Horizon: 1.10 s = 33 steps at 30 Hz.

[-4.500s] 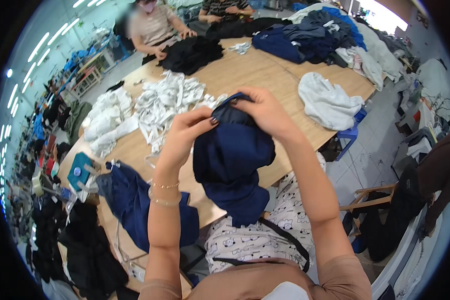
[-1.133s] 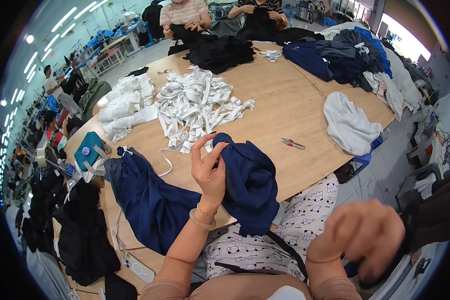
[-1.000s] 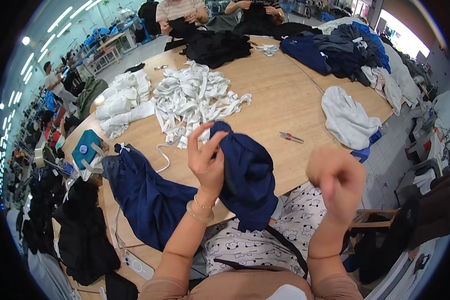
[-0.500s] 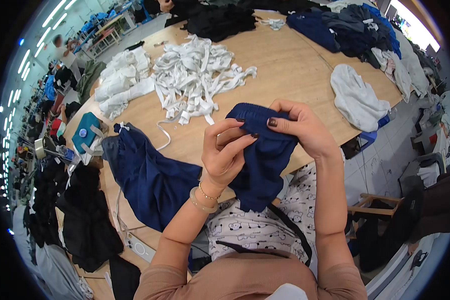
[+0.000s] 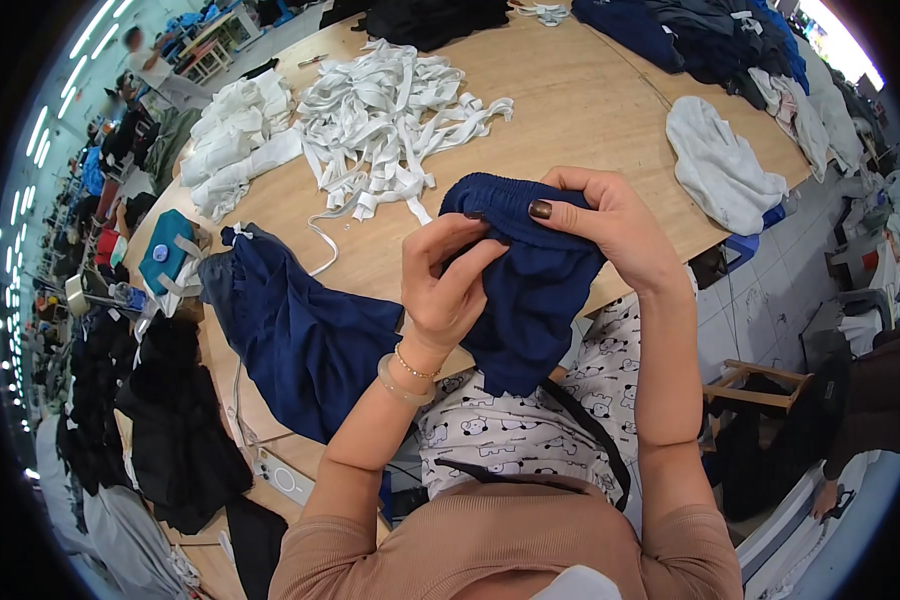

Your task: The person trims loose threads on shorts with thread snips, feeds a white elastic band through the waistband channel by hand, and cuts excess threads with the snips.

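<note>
Both my hands hold a navy blue garment (image 5: 535, 310) with a gathered elastic waistband, raised above my lap at the table's near edge. My left hand (image 5: 448, 275) pinches the front of the band, its fingertips pressed into the cloth. On the other side, my right hand (image 5: 610, 225) grips the band with the thumb on top and the fingers behind. A second navy garment (image 5: 305, 335), with a white tie at its end, lies on the table left of my left hand. A pile of white drawstrings (image 5: 380, 120) lies beyond my hands, one cord trailing toward me.
Folded white cloth (image 5: 240, 135) lies beside the pile on the wooden table (image 5: 560, 120). A light grey cloth (image 5: 720, 165) rests at the right edge. Dark clothes (image 5: 710, 45) are heaped at the back. A teal box (image 5: 168, 250), black fabric (image 5: 175, 430) and a phone (image 5: 282, 478) are on the left.
The view has tilted a little, so the table items sit higher. My hands keep hold of the garment's waistband, and more of the band's gathered face shows between them.
</note>
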Tool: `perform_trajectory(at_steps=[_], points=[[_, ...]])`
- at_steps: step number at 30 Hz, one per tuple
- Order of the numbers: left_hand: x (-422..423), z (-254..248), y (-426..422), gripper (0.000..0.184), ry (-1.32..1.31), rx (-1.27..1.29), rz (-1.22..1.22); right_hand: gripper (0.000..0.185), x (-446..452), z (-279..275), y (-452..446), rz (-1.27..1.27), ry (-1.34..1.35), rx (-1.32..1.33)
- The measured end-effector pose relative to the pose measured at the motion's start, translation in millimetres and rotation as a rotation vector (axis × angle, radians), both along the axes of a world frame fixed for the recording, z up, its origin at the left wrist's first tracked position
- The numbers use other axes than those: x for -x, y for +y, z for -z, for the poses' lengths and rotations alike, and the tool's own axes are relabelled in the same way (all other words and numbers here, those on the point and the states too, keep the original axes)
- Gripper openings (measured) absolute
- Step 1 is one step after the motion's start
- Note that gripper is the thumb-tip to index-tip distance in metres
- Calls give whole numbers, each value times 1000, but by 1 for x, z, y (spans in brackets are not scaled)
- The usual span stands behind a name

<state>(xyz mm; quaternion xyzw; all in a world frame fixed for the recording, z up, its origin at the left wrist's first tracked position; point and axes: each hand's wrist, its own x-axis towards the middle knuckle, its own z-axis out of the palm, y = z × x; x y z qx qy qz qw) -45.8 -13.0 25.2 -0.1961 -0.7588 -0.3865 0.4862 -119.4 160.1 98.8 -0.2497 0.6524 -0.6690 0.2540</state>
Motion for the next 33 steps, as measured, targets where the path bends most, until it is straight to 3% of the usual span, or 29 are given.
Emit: perform_trajectory(at_steps=[5, 8, 10, 11, 13, 14, 16, 19, 22, 24, 26, 27, 33], points=[[-4, -1, 0, 38, -36, -50, 0, 17, 1, -1, -2, 12, 15, -28], [-1, -24, -6, 30, -11, 148, -99, 25, 1, 3, -5, 14, 54, -79], [16, -32, -14, 29, -77, 126, 55, 30, -4, 13, -15, 623, 1016, -266], [17, -36, -14, 29, -76, 125, 50, 38, -12, 10, -17, 635, 944, -229], [17, -46, -13, 26, -508, -195, 286, 42, -42, -3, -20, 485, 708, -224], [25, -44, -17, 22, -505, -96, 208, 45, -49, 3, -24, 430, 637, -203], [27, -57, -17, 21, -497, -11, 185, 41, -49, 16, -33, 446, 680, -204], [24, -79, -21, 12, -635, 36, 227, 19, -32, 21, -23, 318, 124, 34], [26, -83, -30, 25, -865, -25, 442, 13, -24, 8, -14, 343, -127, 245], [27, -86, -33, 23, -964, -68, 502, 14, -21, 7, -14, 395, -115, 254], [26, -88, -35, 22, -1062, -112, 564, 17, -13, 10, -9, 435, 251, 81], [26, -88, -36, 21, -1109, -150, 626, 17, -12, 9, -8, 434, 250, 81], [24, -92, -41, 20, -1155, -206, 818, 18, -16, -10, -3, 318, -204, 355]])
